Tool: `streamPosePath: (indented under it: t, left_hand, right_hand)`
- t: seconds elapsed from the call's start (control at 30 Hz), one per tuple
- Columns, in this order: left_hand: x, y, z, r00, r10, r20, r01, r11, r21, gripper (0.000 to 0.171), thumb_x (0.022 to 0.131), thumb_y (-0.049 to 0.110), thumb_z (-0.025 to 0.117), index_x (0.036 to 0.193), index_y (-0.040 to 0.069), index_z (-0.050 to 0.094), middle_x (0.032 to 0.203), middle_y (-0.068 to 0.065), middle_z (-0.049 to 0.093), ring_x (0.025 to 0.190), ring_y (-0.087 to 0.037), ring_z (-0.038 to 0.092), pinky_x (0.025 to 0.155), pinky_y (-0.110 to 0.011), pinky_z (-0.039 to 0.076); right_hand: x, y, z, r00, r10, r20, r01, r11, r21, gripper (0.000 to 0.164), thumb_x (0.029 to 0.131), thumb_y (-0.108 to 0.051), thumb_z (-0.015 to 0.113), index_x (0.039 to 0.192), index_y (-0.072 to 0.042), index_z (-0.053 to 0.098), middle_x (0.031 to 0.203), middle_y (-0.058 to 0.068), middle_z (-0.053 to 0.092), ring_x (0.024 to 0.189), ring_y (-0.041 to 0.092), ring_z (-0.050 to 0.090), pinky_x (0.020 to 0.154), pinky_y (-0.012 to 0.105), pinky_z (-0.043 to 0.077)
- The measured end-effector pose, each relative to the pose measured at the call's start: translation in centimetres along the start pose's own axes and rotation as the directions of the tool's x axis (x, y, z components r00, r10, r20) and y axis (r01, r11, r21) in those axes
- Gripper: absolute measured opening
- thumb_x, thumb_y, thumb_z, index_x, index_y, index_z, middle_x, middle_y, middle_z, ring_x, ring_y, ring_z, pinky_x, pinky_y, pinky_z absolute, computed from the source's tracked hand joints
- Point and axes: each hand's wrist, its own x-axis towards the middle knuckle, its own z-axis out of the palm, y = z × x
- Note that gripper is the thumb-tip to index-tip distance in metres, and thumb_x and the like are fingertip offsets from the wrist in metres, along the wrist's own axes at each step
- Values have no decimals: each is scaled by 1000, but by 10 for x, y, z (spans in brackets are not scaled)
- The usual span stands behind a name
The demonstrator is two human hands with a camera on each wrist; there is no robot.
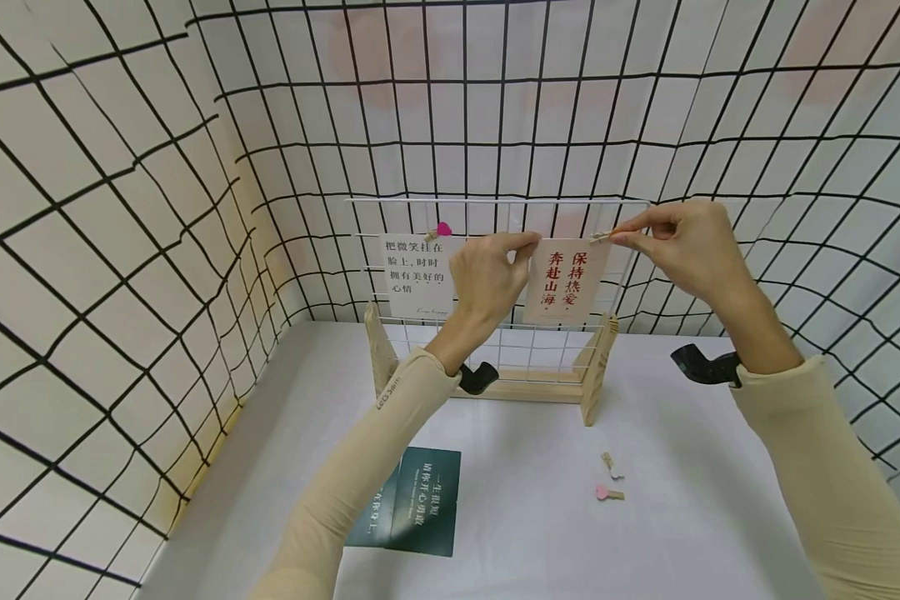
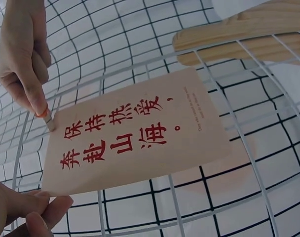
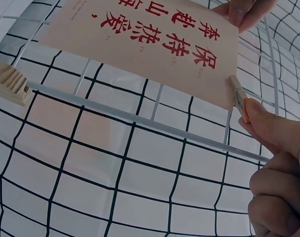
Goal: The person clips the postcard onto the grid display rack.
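Observation:
A pale pink card (image 1: 567, 283) with red Chinese characters is held against a white wire rack (image 1: 495, 201) with wooden feet. At the card's top left corner, my left hand (image 1: 489, 273) pinches the paper between thumb and finger. My right hand (image 1: 693, 246) pinches a small wooden clothespin (image 3: 237, 91) by its tail. The pin's tip lies over the card's other top corner, seen also in the left wrist view. To the left, a white card (image 1: 417, 279) hangs on the rack under a clothespin with a magenta heart (image 1: 443, 229); my left hand partly covers that card's side.
Dark green cards (image 1: 429, 500) lie on the white table (image 1: 525, 525), partly under my left forearm. Two heart clothespins, one white (image 1: 613, 468) and one pink (image 1: 609, 493), lie at the front right. Black wire mesh (image 1: 502, 108) stands behind and at both sides.

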Motion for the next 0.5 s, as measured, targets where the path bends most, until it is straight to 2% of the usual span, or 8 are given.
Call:
streamPosePath:
  t: [0.5]
  left_hand:
    - [0, -1, -1, 1000, 3, -9, -3, 999, 35, 10, 94, 21, 77, 101, 19, 84, 93, 0, 82, 51, -4, 27, 48, -14, 17]
  right_hand:
    - [1, 4, 0, 1000, -20, -10, 20, 1000, 17, 23, 92, -25, 81, 103, -5, 82, 62, 2, 34, 61, 13, 31, 47, 26, 20]
